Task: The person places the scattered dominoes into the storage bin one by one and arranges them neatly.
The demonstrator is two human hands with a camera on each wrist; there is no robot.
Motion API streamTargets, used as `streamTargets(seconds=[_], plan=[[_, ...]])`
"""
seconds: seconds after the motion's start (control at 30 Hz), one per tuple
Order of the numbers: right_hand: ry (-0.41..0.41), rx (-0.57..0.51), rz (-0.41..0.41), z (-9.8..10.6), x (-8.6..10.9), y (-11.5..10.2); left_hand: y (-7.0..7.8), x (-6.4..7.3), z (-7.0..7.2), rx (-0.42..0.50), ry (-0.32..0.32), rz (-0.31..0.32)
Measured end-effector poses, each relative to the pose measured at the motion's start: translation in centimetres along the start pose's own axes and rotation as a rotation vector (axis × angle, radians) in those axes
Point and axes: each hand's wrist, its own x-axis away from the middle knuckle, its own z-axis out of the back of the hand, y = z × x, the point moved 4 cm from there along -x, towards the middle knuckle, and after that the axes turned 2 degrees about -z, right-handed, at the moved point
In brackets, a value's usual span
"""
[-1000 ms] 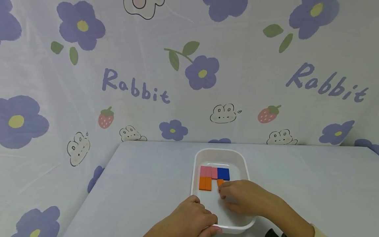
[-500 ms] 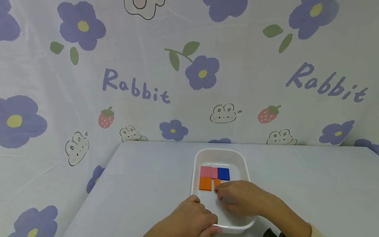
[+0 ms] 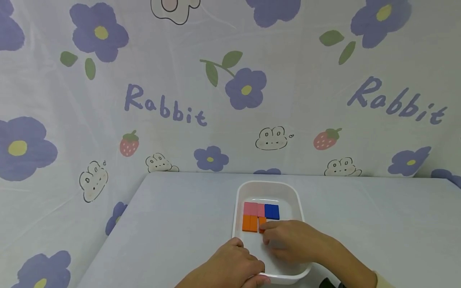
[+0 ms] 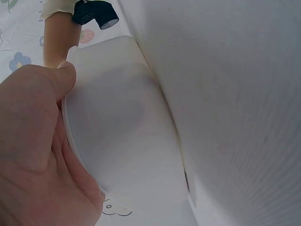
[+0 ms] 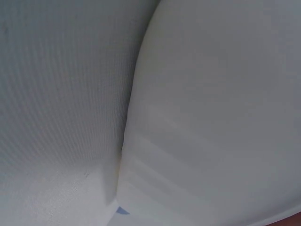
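A white plastic tray [image 3: 300, 208] stands on the table. My left hand [image 3: 230, 264] grips its near left rim, and the left wrist view shows the thumb of that hand [image 4: 33, 127] over the rim. Inside the tray, my right hand [image 3: 295, 240] pinches a narrow orange tile [image 3: 262, 224] that lies flat, its near end partly hidden by the fingers. A thin gap parts it from a pair of orange tiles [image 3: 249, 223] on the left. Behind them, pink tiles [image 3: 253, 209] and blue tiles [image 3: 271, 211] lie in a row.
The white-covered table [image 3: 180, 216] spreads on both sides of the tray. Behind it hangs a flower-printed cloth [image 3: 230, 120]. The tray's outer wall [image 5: 211, 117] fills much of the right wrist view. A dark strap [image 3: 327, 283] shows near the right forearm.
My right hand has slid the narrow orange tile leftward, closer to the orange pair, and it now sits below the single pink tile. The left hand stays on the rim.
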Motion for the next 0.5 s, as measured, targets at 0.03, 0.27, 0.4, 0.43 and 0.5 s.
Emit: streamTargets(seconds=[0.03,0.27,0.4,0.43,0.5], plan=[[-0.001,-0.002,-0.002,0.00,0.00,0.00,0.00,0.01,0.01,-0.002,0.001,0.000],[-0.002,-0.020,-0.009,-0.08,-0.04,0.04,0.06,0.02,-0.06,-0.016,0.010,-0.004],[0.008,-0.022,0.005,-0.05,-0.05,0.04,0.07,-0.02,-0.03,-0.016,0.023,-0.011],[0.012,-0.021,0.011,-0.03,-0.05,0.04,0.05,-0.03,-0.02,-0.011,0.025,-0.009],[0.019,-0.017,0.022,0.00,-0.05,0.02,0.02,-0.05,0.00,0.008,0.022,-0.003]])
